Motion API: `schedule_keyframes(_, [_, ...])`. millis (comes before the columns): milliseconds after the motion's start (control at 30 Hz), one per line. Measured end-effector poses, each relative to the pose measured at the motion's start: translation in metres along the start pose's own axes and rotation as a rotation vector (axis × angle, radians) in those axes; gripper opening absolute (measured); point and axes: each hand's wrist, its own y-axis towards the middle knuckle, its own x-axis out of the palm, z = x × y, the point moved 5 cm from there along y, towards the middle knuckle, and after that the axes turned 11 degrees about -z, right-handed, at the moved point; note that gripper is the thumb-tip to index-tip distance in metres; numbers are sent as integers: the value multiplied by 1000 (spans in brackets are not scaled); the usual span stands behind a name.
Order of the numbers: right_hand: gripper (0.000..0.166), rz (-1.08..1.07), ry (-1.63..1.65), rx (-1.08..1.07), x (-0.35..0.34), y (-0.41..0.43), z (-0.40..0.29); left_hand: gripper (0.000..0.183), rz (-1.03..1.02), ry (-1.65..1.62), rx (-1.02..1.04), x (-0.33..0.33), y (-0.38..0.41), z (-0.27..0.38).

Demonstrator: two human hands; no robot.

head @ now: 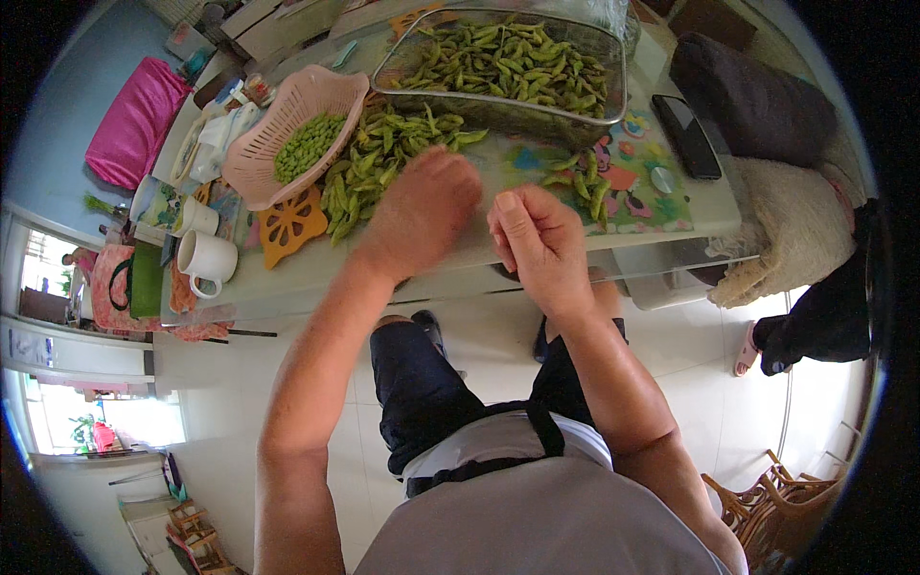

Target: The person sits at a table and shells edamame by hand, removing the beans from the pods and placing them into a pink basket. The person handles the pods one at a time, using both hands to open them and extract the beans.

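Observation:
My left hand (425, 208), slightly blurred, is curled over the table's front part, beside a pile of green soybean pods (366, 165). My right hand (539, 241) is raised close by, thumb pressed against curled fingers; whether either hand holds something is hidden. A pink plastic basket (248, 162) at the left holds shelled green beans (309, 147). Behind my hands stands a wire mesh basket (496, 100) filled with pods (503, 61). A few loose pods (591, 188) lie on a colourful mat (650, 208) to the right of my right hand.
A white mug (207, 257) and an orange trivet (292, 224) are at the left. A black smartphone (686, 136) lies at the right, near a dark cloth bundle (751, 97) and a beige cloth (787, 223). Another person's sandalled foot (747, 350) shows at the right.

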Motion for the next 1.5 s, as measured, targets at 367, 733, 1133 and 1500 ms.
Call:
schedule_keyframes(367, [37, -248, -175, -154, 11, -4, -19, 26, 142, -319, 4, -5, 45, 0])
schedule_keyframes(733, [45, -490, -265, -239, 21, -3, -23, 23, 68, -236, 106, 25, 91, 17])
schedule_keyframes(1133, [37, -482, -214, -206, 20, -4, -24, 24, 77, -240, -47, 8, 43, 16])
schedule_keyframes(1500, [36, -502, -217, -159, 22, -5, -22, 13, 190, -353, 139, 11, 46, 16])
